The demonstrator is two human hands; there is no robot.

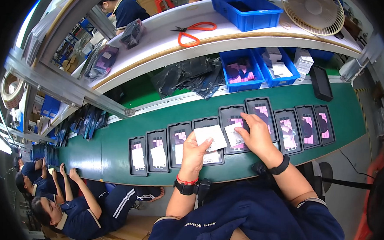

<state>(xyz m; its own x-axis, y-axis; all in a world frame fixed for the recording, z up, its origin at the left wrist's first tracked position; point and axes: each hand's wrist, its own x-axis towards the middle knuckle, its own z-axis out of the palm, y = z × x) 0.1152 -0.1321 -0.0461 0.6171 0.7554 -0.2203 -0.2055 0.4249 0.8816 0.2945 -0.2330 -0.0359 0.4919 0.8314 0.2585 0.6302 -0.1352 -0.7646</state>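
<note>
Several black trays stand in a row along the green bench, with pink and dark pieces in them. My left hand (192, 155) grips a small stack of white cards (212, 136), thumb on top, over one tray (206, 121). My right hand (260, 137) pinches a single white card (233, 135) above the tray beside it (232, 110). White cards also lie in the left-hand trays, such as this card (158, 155) and another card (138, 159). Trays to the right, including this tray (289, 149), show pink and dark pieces.
Behind the row stand a blue bin of pink pieces (241, 85), a blue bin of white cards (281, 81) and a pile of black bags (189, 74). On the shelf lie orange-handled scissors (196, 29), a blue crate (256, 19) and a fan (312, 7). Co-workers (70, 209) sit at left.
</note>
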